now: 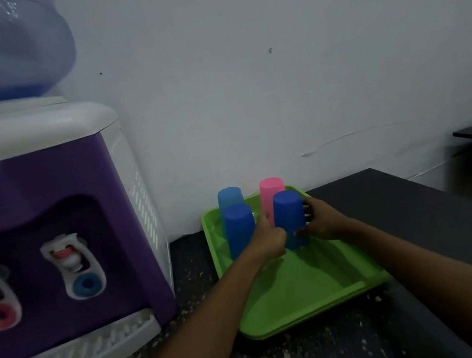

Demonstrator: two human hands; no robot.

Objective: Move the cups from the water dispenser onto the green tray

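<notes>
Dark speckled counter beside the water dispenser [53,236] carries the green tray [306,291], four inverted cups at its far end, both hands [271,239] [322,224] apparently clasping the near-right blue cup [290,219]; none remain visible on the dispenser.

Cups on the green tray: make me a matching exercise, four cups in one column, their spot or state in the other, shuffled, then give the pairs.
Column one:
1. pink cup
2. light blue cup
3. dark blue cup on the left
4. dark blue cup on the right

Column two:
A. front row, untouched on its right side by the right hand
B. back row, nearer the water dispenser
C. held between the left hand and right hand
D. back row, far right corner of the green tray

Pairs: 1-D, 2-B, 3-A, 4-C
</notes>
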